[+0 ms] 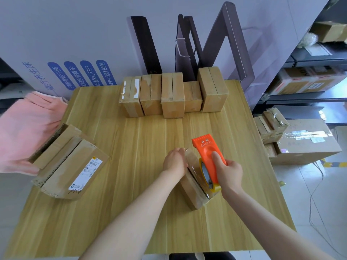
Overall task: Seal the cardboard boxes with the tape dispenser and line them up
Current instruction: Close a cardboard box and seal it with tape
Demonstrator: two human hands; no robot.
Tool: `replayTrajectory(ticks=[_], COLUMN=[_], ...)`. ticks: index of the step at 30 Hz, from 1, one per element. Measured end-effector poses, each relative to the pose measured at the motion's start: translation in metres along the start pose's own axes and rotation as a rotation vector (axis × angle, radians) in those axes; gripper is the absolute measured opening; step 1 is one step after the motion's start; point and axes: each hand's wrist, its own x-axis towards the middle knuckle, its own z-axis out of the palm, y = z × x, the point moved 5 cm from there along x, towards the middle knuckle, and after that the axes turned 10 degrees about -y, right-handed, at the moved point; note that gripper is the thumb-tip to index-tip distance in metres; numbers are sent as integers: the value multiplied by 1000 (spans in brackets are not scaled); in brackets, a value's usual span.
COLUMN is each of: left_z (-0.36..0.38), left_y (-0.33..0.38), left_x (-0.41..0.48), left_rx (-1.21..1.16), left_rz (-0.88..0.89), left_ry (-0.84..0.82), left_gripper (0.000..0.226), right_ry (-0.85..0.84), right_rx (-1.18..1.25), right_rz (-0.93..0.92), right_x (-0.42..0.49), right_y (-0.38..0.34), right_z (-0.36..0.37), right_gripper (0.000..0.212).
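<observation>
A small cardboard box [191, 192] lies on the wooden table [131, 203] near the front centre. My left hand [175, 161] holds its far end, fingers curled over the edge. My right hand [228, 173] grips the orange tape dispenser [206, 151], which rests on top of the box with its yellow tape roll [205, 172] showing below the thumb. Clear tape runs along the top of the box. At the back of the table a row of several cardboard boxes [172, 94] stands side by side.
A larger flat box with a shipping label [71, 164] lies at the table's left edge, beside pink cloth [24, 128]. More boxes [300, 141] sit on the floor to the right, with shelves [309, 81] behind. Dark paper bags [191, 53] lean against the wall.
</observation>
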Motion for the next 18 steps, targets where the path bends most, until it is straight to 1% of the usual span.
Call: replayTrajectory(ticks=[3, 5, 12, 15, 17, 18], left_z=[-8, -12, -20, -20, -17, -16], left_y=[8, 14, 30, 32, 27, 21], left_x=[7, 12, 23, 25, 26, 25], left_rx=[139, 235, 479, 516, 442, 346], left_rz=[-56, -67, 41, 61, 55, 24], left_ry=[-133, -222, -453, -467, -424, -375], left_gripper=[51, 50, 56, 53, 58, 66], right_ry=[-1, -6, -5, 1, -3, -9], right_rx=[22, 24, 26, 33, 31, 30], right_rz=[5, 5, 14, 13, 6, 5], right_x=[-1, -2, -4, -5, -6, -7], right_y=[0, 0, 1, 0, -1, -2], right_z=[0, 0, 1, 0, 0, -1], right_gripper=[48, 45, 47, 45, 47, 47])
